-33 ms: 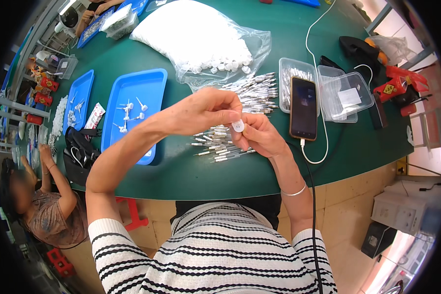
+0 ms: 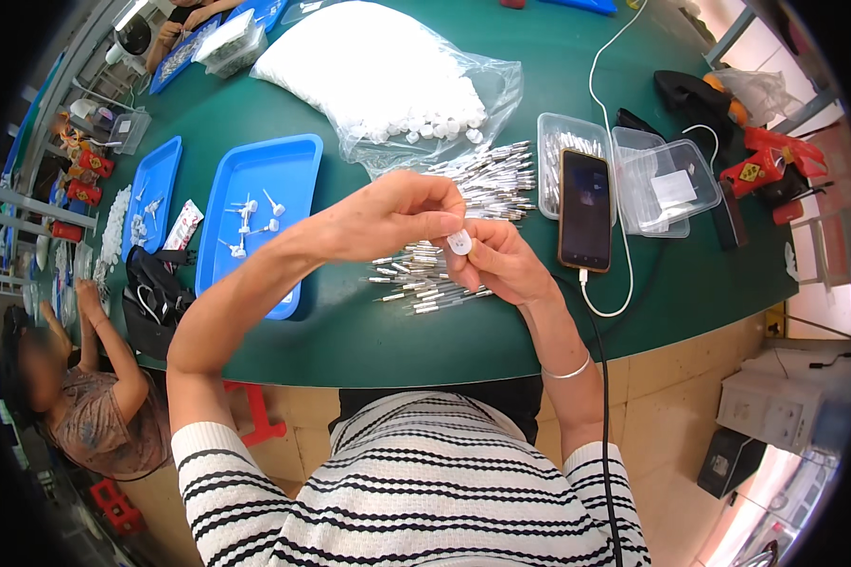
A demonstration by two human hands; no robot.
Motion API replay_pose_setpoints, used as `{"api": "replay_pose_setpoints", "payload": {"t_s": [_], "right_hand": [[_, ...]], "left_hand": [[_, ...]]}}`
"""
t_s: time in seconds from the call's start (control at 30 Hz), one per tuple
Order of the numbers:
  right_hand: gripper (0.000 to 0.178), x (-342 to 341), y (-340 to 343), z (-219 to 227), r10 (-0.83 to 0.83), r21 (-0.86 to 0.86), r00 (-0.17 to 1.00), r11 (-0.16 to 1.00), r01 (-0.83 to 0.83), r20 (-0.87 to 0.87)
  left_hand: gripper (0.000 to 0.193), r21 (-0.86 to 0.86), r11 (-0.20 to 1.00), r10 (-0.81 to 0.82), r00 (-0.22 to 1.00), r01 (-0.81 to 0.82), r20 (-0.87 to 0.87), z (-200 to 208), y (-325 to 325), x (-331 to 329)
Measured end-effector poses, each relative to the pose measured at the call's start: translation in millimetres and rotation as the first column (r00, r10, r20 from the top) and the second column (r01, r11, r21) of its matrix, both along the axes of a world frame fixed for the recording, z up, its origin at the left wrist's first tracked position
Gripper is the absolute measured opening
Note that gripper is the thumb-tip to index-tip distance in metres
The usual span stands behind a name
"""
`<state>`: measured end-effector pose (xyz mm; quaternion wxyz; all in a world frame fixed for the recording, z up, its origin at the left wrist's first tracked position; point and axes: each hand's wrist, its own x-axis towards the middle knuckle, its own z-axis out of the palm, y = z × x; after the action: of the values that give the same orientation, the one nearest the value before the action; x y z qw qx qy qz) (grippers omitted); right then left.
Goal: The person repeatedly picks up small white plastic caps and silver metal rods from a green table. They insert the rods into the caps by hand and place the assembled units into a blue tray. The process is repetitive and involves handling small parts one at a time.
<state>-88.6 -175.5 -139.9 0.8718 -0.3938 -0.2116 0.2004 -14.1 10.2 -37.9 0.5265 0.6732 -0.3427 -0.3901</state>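
Above the near middle of the table, my two hands meet at the fingertips. My right hand pinches a small round white plastic cap between thumb and fingers. My left hand is closed in a pinch, its thumb tip at the cap's upper edge; whatever lies between its fingers is hidden. Under and behind the hands lies a loose heap of thin silver-and-white metal-tipped rods. Farther back, a large clear plastic bag spills similar white caps.
To the left, a blue tray holds several white caps with thin stems; a second blue tray stands beyond. A phone on a white cable leans over a clear box of rods. A black bag and a co-worker are at left.
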Motion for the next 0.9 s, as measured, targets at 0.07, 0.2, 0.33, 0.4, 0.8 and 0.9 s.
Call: {"api": "replay_pose_setpoints", "payload": {"t_s": [0.07, 0.2, 0.33, 0.4, 0.8, 0.9], "right_hand": [[0.026, -0.1, -0.5, -1.0, -0.019, -0.035, 0.999, 0.999, 0.018, -0.029], [0.026, 1.8, -2.1, -0.3, -0.013, -0.014, 1.0, 1.0, 0.014, 0.021], [0.027, 1.6, -1.5, -3.3, 0.005, -0.032, 1.0, 0.999, -0.005, 0.003], [0.027, 1.4, -1.0, -2.4, 0.008, -0.054, 1.0, 0.999, -0.009, -0.005], [0.027, -1.8, -2.2, 5.7, 0.015, -0.137, 1.0, 0.99, -0.014, 0.009], [0.022, -0.1, -0.2, 5.5, -0.009, -0.272, 1.0, 0.962, 0.016, 0.027]], "left_hand": [[0.02, -0.062, 0.996, 0.051, 0.988, -0.06, -0.145, -4.2, 0.5, -3.6], [0.021, 0.005, 0.993, 0.118, 0.979, -0.119, -0.163, -0.2, 3.3, -5.7], [0.027, 0.034, 0.996, 0.085, 0.986, -0.08, -0.147, 0.0, 3.9, -7.0], [0.029, 0.037, 0.997, 0.077, 0.986, -0.072, -0.149, -1.7, 4.5, -6.7], [0.02, -0.031, 0.994, 0.093, 0.957, -0.106, -0.274, -14.4, 8.2, -17.8], [0.02, -0.074, 0.98, 0.146, 0.922, -0.184, -0.359, -25.5, 22.8, -27.3]]}}
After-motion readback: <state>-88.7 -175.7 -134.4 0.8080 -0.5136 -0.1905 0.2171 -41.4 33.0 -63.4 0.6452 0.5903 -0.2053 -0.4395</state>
